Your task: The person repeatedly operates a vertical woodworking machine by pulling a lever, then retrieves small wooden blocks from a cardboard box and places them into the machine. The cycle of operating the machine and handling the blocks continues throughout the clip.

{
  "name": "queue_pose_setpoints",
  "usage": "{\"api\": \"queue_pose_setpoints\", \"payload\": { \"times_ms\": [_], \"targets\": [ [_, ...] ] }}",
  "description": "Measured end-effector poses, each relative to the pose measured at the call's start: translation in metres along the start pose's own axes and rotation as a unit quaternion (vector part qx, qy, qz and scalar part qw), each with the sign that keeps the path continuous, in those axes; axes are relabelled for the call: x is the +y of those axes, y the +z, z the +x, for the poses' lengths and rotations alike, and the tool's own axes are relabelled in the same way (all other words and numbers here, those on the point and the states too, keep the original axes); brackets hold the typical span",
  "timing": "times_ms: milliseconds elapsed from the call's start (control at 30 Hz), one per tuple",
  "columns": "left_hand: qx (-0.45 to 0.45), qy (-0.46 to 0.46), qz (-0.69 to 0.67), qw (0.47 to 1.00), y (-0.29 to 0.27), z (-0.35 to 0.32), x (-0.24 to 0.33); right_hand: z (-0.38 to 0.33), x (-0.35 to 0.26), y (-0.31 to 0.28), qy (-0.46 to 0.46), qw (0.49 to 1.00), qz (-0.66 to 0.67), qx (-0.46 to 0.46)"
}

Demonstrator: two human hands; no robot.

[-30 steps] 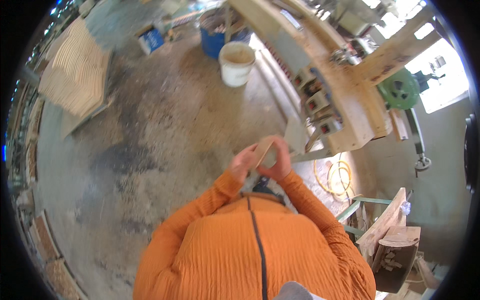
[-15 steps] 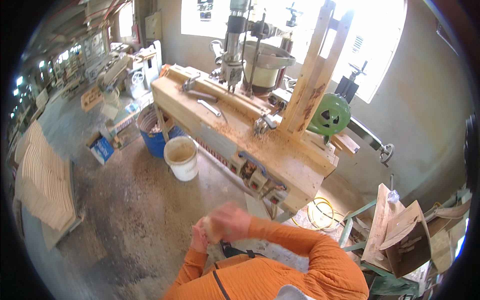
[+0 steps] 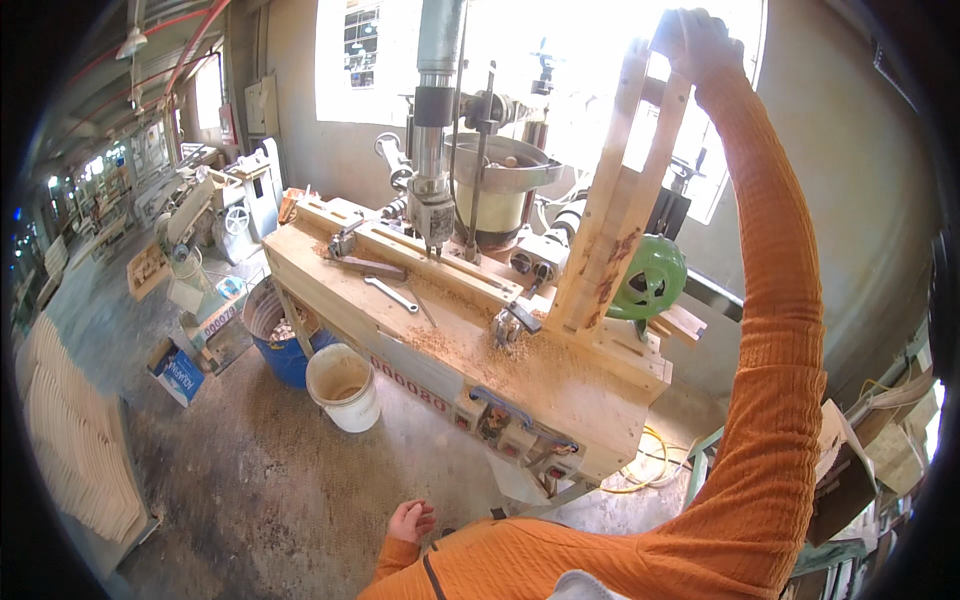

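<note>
R hand point(image 3: 712, 48) is up high at the far R, arm at full stretch, fingers closed round a block point(image 3: 670, 34) that looks dark vs. the bright window point(image 3: 590, 50); it's at the top end of a tall two-post wooden upright point(image 3: 603, 255), tho can't tell if block & posts touch. L hand point(image 3: 410, 522) is low & near, just L of the torso over the floor point(image 3: 270, 490), fingers loosely curled, narrow gap; can't tell if anything's in it. The upright stands on the R part of the wooden bench point(image 3: 600, 405), w/ a round green motor housing point(image 3: 652, 280) just R of it & a metal clamp point(image 3: 512, 325) near its foot, amid wood shavings point(image 3: 440, 345). Further L on the bench: a wrench point(image 3: 392, 294) lying flat, w/ a vertical drill spindle point(image 3: 432, 210) beyond. Switch boxes point(image 3: 515, 440) sit on the near side. On the floor L of the bench's near side: white bucket point(image 3: 352, 412), w/ blue tub point(image 3: 288, 366) just beyond.
</note>
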State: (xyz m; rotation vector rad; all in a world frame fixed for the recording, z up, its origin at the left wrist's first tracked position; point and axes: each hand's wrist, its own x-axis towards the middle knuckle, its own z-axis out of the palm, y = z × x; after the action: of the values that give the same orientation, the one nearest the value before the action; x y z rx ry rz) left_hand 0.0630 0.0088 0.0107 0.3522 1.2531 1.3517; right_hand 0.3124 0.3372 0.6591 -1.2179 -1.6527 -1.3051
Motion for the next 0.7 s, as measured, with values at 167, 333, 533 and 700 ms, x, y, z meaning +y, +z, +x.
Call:
{"api": "queue_pose_setpoints", "payload": {
  "times_ms": [167, 333, 533, 700],
  "targets": [
    [0.036, -0.012, -0.029, 0.999, -0.005, 0.012, 0.003, 0.025, -0.017, 0.023, 0.019, 0.995, -0.093, -0.041],
    [0.028, -0.015, 0.0, 0.999, -0.009, 0.014, -0.004, 0.037, -0.001, 0.051, 0.046, 0.991, -0.122, -0.025],
    [0.03, -0.022, 0.008, 0.999, -0.008, 0.008, -0.012, 0.03, -0.008, 0.066, 0.03, 0.982, -0.178, -0.055],
    [0.028, -0.024, -0.026, 0.999, -0.01, 0.002, -0.016, 0.014, -0.005, 0.061, -0.001, 0.976, -0.18, -0.121]
  ]
}}
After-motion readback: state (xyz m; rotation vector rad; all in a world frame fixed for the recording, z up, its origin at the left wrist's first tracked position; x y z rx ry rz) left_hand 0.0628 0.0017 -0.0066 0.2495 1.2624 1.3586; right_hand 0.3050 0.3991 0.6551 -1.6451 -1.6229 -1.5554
